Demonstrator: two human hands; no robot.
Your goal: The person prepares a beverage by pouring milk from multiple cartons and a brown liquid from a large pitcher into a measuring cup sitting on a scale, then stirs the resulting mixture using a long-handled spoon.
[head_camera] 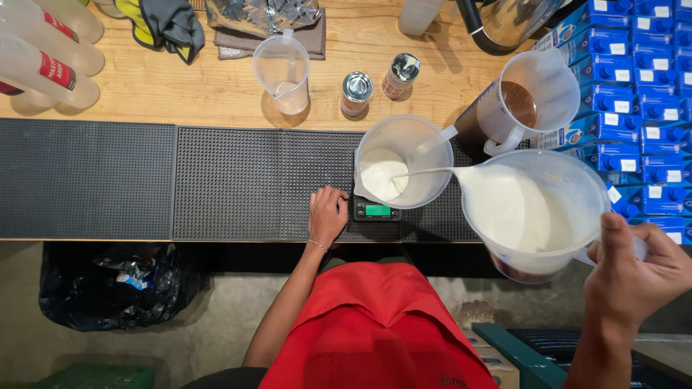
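Observation:
My right hand [634, 277] grips the handle of a large clear jug [533, 216] full of white liquid, tilted left. A thin white stream runs from its spout into a clear measuring pitcher [404, 162] that stands on a small black digital scale [376, 210] with a lit green display. White liquid pools in the pitcher's bottom. My left hand [326, 214] rests flat on the black rubber bar mat [238, 184] just left of the scale, holding nothing, fingers loosely curled.
Another jug with brown liquid [530, 101] stands behind. An empty clear pitcher [283, 72], two small tins [356, 94] [401, 75], plastic bottles [43, 61] and stacked blue cartons [641, 86] sit on the wooden counter. A black bin bag [115, 284] lies below.

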